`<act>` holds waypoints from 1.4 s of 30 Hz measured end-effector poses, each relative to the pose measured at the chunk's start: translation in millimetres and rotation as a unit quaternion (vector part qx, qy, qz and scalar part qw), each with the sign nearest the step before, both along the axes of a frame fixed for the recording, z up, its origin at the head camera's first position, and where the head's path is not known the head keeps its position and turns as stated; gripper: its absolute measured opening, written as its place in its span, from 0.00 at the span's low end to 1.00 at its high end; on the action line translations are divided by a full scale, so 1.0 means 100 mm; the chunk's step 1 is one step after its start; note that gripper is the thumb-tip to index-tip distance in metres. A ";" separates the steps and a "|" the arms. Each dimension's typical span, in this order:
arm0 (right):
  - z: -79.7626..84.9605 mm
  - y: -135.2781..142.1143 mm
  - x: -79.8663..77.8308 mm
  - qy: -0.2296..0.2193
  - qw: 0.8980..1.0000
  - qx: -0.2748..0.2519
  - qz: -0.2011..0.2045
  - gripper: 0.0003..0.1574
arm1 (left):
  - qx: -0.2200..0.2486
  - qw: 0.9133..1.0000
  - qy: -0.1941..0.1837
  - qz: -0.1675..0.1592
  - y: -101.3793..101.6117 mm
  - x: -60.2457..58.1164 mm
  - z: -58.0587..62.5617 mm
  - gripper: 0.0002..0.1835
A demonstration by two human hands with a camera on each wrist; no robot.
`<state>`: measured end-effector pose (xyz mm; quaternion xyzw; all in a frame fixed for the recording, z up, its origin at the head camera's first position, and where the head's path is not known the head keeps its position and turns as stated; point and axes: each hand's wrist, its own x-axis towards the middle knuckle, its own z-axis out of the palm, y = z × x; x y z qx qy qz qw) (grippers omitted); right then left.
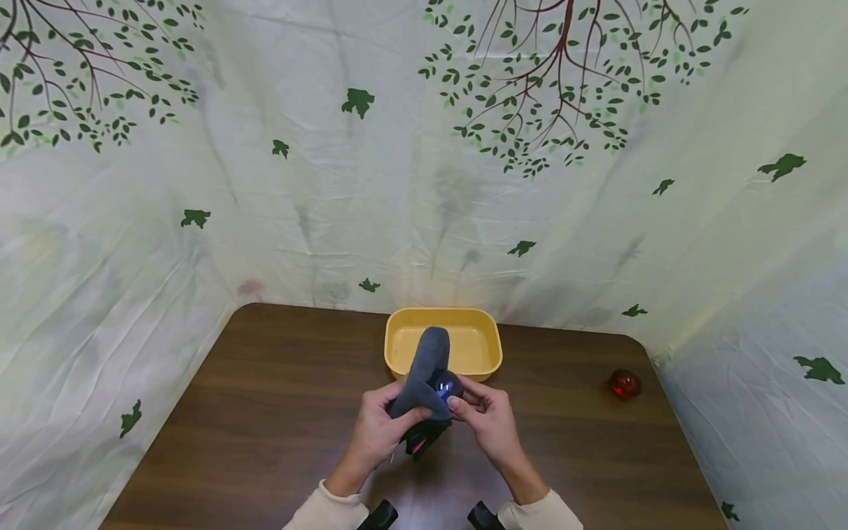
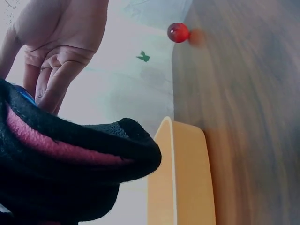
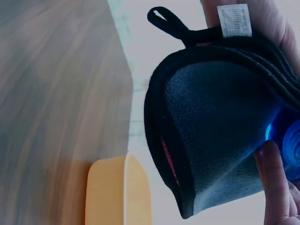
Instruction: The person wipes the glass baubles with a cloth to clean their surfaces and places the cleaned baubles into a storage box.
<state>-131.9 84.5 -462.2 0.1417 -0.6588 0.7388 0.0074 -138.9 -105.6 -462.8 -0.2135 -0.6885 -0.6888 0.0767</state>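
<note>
My left hand [image 1: 374, 436] grips a folded grey cleaning cloth [image 1: 430, 352], its thumb lying on top of the fabric. The cloth has black edging, a hanging loop [image 3: 169, 22] and a white tag [image 3: 234, 20]; pink lining [image 2: 51, 140] shows in its fold in the left wrist view. Nestled against the cloth is a shiny, see-through blue ball [image 1: 447, 385], partly covered by it. My right hand [image 1: 493, 423] pinches the ball at its right side, with the thumb in front and fingers behind. In the right wrist view a fingertip touches the ball [image 3: 291, 143].
Just beyond the hands stands a yellow plastic tub [image 1: 493, 353], near the far edge of the brown wooden table [image 1: 278, 412]. A red see-through ball [image 1: 625, 383] lies near the right edge. Pale leaf-printed curtains [image 1: 391, 184] hang behind and on both sides.
</note>
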 end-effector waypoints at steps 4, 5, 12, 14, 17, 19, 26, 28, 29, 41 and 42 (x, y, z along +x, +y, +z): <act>0.01 -0.01 0.00 -0.030 0.999 -0.018 0.000 0.27 | -0.007 1.000 -0.011 0.011 0.00 0.00 -0.02 0.18; 0.01 -0.01 0.00 -0.041 0.999 -0.024 -0.001 0.27 | -0.006 1.000 -0.017 0.014 0.00 0.00 -0.02 0.19; 0.03 -0.02 -0.01 -0.085 0.994 -0.061 -0.004 0.31 | 0.017 0.998 -0.049 0.029 0.02 0.04 -0.02 0.20; 0.03 -0.02 -0.02 -0.088 0.993 -0.073 -0.008 0.31 | 0.023 0.998 -0.049 0.030 0.03 0.04 -0.02 0.19; 0.02 -0.04 -0.03 -0.089 0.992 -0.086 -0.016 0.32 | 0.028 0.998 -0.047 0.036 0.04 0.04 -0.02 0.17; 0.00 -0.05 -0.03 -0.088 0.992 -0.091 -0.021 0.33 | 0.033 0.997 -0.047 0.043 0.04 0.04 -0.02 0.15; -0.05 -0.03 -0.08 -0.077 0.990 -0.106 -0.046 0.36 | 0.051 0.994 -0.060 0.078 0.04 0.02 -0.03 0.10; -0.07 -0.01 -0.11 -0.082 0.988 -0.114 -0.065 0.35 | 0.053 0.992 -0.065 0.090 0.03 0.01 -0.04 0.09; -0.08 0.01 -0.12 -0.084 0.987 -0.117 -0.076 0.35 | 0.056 0.991 -0.068 0.096 0.02 0.01 -0.05 0.09; -0.35 0.23 -0.48 -0.085 0.979 -0.036 -0.181 0.36 | 0.066 0.984 -0.104 0.128 -0.12 -0.01 -0.06 0.11; -0.38 0.24 -0.52 -0.085 0.979 -0.023 -0.183 0.35 | 0.066 0.984 -0.105 0.129 -0.13 -0.01 -0.06 0.11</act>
